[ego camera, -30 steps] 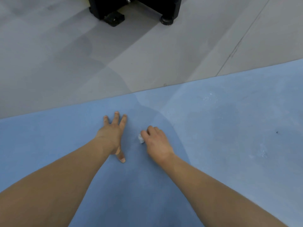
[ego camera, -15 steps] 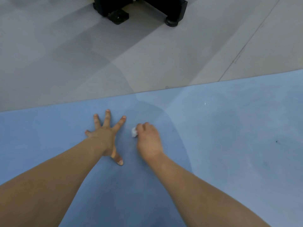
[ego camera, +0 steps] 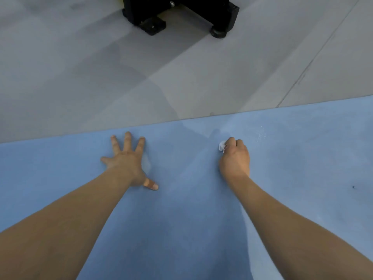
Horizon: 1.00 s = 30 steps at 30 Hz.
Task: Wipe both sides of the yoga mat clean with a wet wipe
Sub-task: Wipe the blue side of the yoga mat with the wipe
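Blue yoga mat (ego camera: 191,229) lay flat on the floor (ego camera: 80,77). Left hand (ego camera: 126,161) pressed it, fingers spread; right hand (ego camera: 235,158) gripped the balled wet wipe (ego camera: 222,146) near the far edge. Such a small wad could miss patches and leave streaks.

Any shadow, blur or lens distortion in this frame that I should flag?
Head view: a broad soft shadow darkens the mat between the arms; the left hand and right hand look sharp; the mat's far edge bows slightly, so mild wide-angle distortion.
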Tool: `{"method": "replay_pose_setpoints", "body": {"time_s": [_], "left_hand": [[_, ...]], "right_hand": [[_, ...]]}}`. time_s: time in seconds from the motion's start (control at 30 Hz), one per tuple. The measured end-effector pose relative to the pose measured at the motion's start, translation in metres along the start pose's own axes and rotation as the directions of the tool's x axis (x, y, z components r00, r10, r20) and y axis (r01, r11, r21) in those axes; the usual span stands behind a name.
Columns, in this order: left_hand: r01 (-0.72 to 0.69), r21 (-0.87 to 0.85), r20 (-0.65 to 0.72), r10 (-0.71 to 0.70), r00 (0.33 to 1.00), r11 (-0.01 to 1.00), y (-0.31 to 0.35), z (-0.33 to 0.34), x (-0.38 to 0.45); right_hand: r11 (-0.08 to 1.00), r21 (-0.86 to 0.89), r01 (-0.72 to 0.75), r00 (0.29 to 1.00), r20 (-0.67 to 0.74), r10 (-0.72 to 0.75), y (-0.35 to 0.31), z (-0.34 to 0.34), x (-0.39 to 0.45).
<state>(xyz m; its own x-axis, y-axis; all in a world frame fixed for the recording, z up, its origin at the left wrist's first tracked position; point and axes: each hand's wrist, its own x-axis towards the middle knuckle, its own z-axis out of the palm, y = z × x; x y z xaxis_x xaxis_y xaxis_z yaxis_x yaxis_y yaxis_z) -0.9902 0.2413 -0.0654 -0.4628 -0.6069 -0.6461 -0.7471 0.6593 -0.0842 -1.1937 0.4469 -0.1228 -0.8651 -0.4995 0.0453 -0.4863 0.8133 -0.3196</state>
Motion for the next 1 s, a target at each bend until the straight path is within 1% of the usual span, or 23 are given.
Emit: {"method": "replay_pose_setpoints", "body": {"time_s": [0.03, 0.07, 0.13, 0.23, 0.3, 0.33, 0.37, 0.4, 0.47, 0.53, 0.6, 0.67, 0.7, 0.73, 0.77, 0.83, 0.9, 0.93, 1.0], "left_hand": [[0.004, -0.027, 0.027, -0.004, 1.0, 1.0, -0.002, 0.0, 0.002], [0.003, -0.058, 0.046, 0.0, 0.999, 0.998, -0.003, 0.001, 0.004], [-0.002, -0.095, 0.066, 0.009, 0.998, 0.995, -0.005, 0.002, 0.008], [0.002, -0.103, 0.082, 0.006, 0.997, 0.995, -0.004, 0.001, 0.008], [-0.003, -0.106, 0.09, 0.013, 0.996, 0.994, -0.008, -0.001, 0.011], [-0.013, -0.107, 0.094, 0.024, 0.995, 0.994, -0.01, -0.003, 0.014], [-0.022, -0.105, 0.094, 0.032, 0.995, 0.994, -0.013, -0.004, 0.018], [-0.03, -0.098, 0.095, 0.039, 0.995, 0.995, -0.015, -0.006, 0.02], [-0.038, -0.052, 0.094, 0.042, 0.995, 0.998, -0.015, -0.008, 0.021], [-0.044, 0.003, 0.096, 0.044, 0.994, 0.999, -0.011, -0.011, 0.018], [-0.04, 0.018, 0.104, 0.038, 0.994, 0.999, -0.004, -0.015, 0.014], [-0.037, 0.032, 0.116, 0.033, 0.993, 0.999, 0.001, -0.018, 0.01], [-0.034, 0.035, 0.122, 0.03, 0.992, 0.999, 0.003, -0.019, 0.009], [-0.035, 0.036, 0.13, 0.03, 0.991, 0.999, 0.004, -0.02, 0.009], [-0.034, 0.039, 0.139, 0.028, 0.99, 0.999, 0.005, -0.02, 0.008], [-0.027, 0.032, 0.156, 0.022, 0.987, 0.999, 0.005, -0.02, 0.01], [-0.012, -0.005, 0.167, 0.012, 0.986, 1.0, 0.002, -0.018, 0.012], [-0.007, -0.024, 0.165, 0.011, 0.986, 1.0, -0.001, -0.017, 0.013], [-0.012, -0.039, 0.162, 0.018, 0.987, 0.999, -0.003, -0.016, 0.016]], "right_hand": [[0.999, 0.043, 0.003, 1.0, -0.024, -0.002, -0.013, 0.006, -0.004], [0.996, 0.075, 0.056, 0.998, -0.038, -0.053, -0.03, 0.012, -0.011], [0.967, 0.104, 0.231, 0.973, -0.036, -0.228, -0.067, 0.028, -0.026], [0.877, 0.142, 0.459, 0.885, 0.01, -0.465, -0.119, 0.04, -0.047], [0.817, 0.153, 0.556, 0.821, 0.051, -0.568, -0.122, 0.04, -0.046], [0.804, 0.145, 0.577, 0.805, 0.064, -0.59, -0.112, 0.038, -0.038], [0.809, 0.139, 0.571, 0.809, 0.073, -0.584, -0.097, 0.034, -0.026], [0.837, 0.128, 0.532, 0.836, 0.075, -0.543, -0.079, 0.029, -0.013], [0.92, 0.055, 0.389, 0.916, 0.081, -0.392, -0.039, 0.015, 0.016], [0.969, -0.034, 0.243, 0.965, 0.105, -0.238, -0.005, 0.001, 0.039], [0.988, -0.088, 0.123, 0.987, 0.111, -0.113, 0.005, -0.006, 0.048], [0.999, -0.035, 0.015, 0.999, 0.042, -0.014, -0.011, 0.0, 0.044], [1.0, 0.001, 0.013, 1.0, 0.004, -0.013, -0.029, 0.006, 0.037], [0.998, 0.029, 0.063, 0.998, -0.032, -0.062, -0.05, 0.014, 0.028], [0.988, 0.04, 0.149, 0.988, -0.044, -0.147, -0.072, 0.023, 0.019], [0.953, 0.06, 0.296, 0.955, 0.005, -0.297, -0.115, 0.038, 0.001], [0.922, 0.085, 0.377, 0.909, 0.16, -0.386, -0.145, 0.039, -0.009], [0.907, 0.096, 0.41, 0.883, 0.207, -0.421, -0.148, 0.039, -0.009], [0.872, 0.1, 0.479, 0.859, 0.151, -0.489, -0.131, 0.037, 0.0]]}}
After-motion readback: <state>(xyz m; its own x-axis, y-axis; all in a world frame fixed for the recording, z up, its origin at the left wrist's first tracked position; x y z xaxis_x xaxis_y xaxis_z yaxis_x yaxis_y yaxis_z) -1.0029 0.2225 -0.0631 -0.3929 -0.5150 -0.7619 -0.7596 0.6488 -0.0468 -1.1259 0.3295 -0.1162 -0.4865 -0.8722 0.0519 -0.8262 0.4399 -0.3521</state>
